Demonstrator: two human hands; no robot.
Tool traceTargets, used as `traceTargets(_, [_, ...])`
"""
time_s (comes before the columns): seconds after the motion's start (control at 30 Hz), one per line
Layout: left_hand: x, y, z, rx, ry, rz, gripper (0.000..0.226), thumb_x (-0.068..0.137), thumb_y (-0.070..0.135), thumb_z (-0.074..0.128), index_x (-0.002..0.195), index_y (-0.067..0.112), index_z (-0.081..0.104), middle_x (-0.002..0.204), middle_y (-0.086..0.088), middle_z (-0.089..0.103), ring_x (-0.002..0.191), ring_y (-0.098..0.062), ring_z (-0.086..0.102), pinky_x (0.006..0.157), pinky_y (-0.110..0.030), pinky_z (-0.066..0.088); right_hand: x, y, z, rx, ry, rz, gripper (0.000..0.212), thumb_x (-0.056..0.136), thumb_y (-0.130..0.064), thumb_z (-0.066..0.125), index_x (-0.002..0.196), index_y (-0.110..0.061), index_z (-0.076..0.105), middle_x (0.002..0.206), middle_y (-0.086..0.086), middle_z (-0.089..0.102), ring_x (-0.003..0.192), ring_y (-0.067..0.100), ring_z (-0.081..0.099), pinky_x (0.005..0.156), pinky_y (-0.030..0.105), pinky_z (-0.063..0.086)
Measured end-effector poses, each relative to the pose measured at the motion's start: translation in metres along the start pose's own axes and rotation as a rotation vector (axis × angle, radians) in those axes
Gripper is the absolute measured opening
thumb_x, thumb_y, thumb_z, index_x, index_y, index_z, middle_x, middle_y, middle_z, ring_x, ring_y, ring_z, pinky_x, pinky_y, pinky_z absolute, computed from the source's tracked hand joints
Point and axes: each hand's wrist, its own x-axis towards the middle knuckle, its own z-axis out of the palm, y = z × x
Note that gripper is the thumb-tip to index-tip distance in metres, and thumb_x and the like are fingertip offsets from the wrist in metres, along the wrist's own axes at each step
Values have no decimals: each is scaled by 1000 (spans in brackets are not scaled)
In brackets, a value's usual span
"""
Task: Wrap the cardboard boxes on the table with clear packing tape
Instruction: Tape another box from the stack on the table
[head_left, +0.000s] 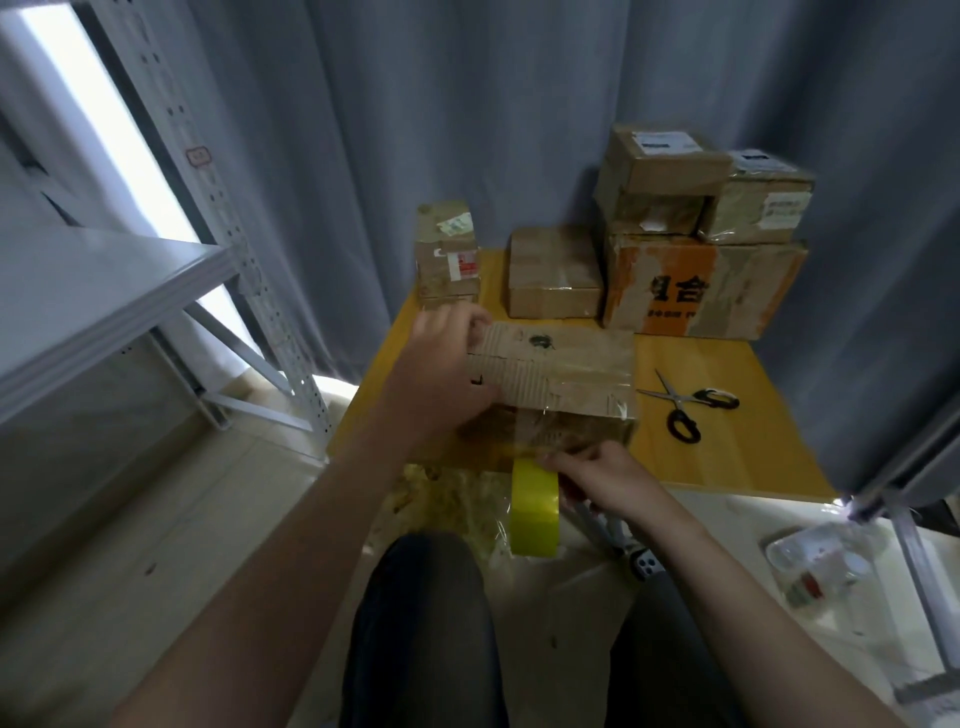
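The big orange box (701, 286) in the upper right of the frame carries large dark characters, one of which reads "合". The smaller line beneath them is too blurred to read. Two smaller boxes stacked on it bear a white label each (665, 140) (758, 156), the print too small to make out. A narrow upright box (449, 249) at the worktop's far left corner shows a pale sticker and a red-and-white one, both illegible. A plain brown box (553, 273) sits between it and the orange one.

At the centre of the frame, the cardboard box (561, 369) being wrapped lies on the wooden worktop (727, 457) near its front edge, with its corrugated top patched in glossy tape. The left hand (447, 364) holds its left end, fingers bent over the top. The right hand (608, 478) grips the yellowish tape roll (535, 509) just below the box's front edge, fingertips at the point where a clear strip (530, 431) leaves the roll and climbs the front face.

Black-handled scissors (680, 405) lie open on the worktop, right of the box and apart from it.
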Motion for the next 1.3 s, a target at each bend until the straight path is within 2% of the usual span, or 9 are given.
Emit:
traceTargets(0.07, [21,-12,3,157,-252,47,99,64,44,91,148,35,39,155,1,34,149,-25,21,123,-57,25,-3,4,1,150,-41,39,38,94,-39,70,67,-12,69,62,9,65,49,16,56,53,28,44])
traceTargets(0.2, [51,-26,23,273,-613,130,127,59,59,92,158,48,15,171,14,0,158,-20,-14,122,-59,-9,-16,4,8,400,-33,101,29,92,-34,69,96,-7,63,67,7,64,53,18,62,48,26,49])
traceTargets(0.33, [55,-27,33,240,-594,53,111,67,65,86,157,43,25,160,6,26,149,-25,23,121,-51,29,-16,6,6,468,49,55,64,70,-58,70,119,-19,67,105,17,77,98,36,74,91,55,60])
traceTargets(0.57, [68,-19,1,-2,-655,-146,78,75,66,80,142,30,61,136,6,63,122,-18,60,95,-36,51,-60,-20,-11,528,173,-294,21,102,-16,60,115,0,61,76,20,75,61,31,71,62,37,60])
traceTargets(0.7, [62,-39,-2,-219,-726,-355,55,73,70,79,114,34,76,110,-3,77,102,-28,74,93,-62,57,-62,-40,-15,552,222,-418,17,102,-11,59,114,0,64,73,11,75,60,22,71,58,28,57])
traceTargets(0.9, [63,-26,-6,-32,-487,-201,74,84,54,78,145,18,57,143,-1,61,126,-21,59,97,-33,49,-39,-62,-9,380,345,-525,22,103,-27,60,89,-13,70,64,-12,69,57,-1,64,55,12,47])
traceTargets(1.03, [44,-25,11,237,-669,-121,148,46,92,76,163,31,9,169,0,17,155,-31,17,124,-61,19,-15,-76,-5,366,396,-539,34,103,-33,61,82,-9,72,57,-10,65,54,0,62,52,16,47])
traceTargets(1.1, [34,-29,28,317,-587,-156,146,56,86,76,163,32,-7,173,2,2,159,-28,3,122,-68,-2,-3,-85,-4,338,423,-539,35,103,-36,62,76,-15,69,55,-12,62,53,0,59,53,19,45])
traceTargets(1.3, [33,-37,39,195,-426,-202,127,62,78,76,162,32,12,166,-3,26,150,-32,29,115,-69,26,12,-80,0,310,446,-545,35,103,-38,61,75,-19,70,60,-7,67,58,3,63,56,21,48])
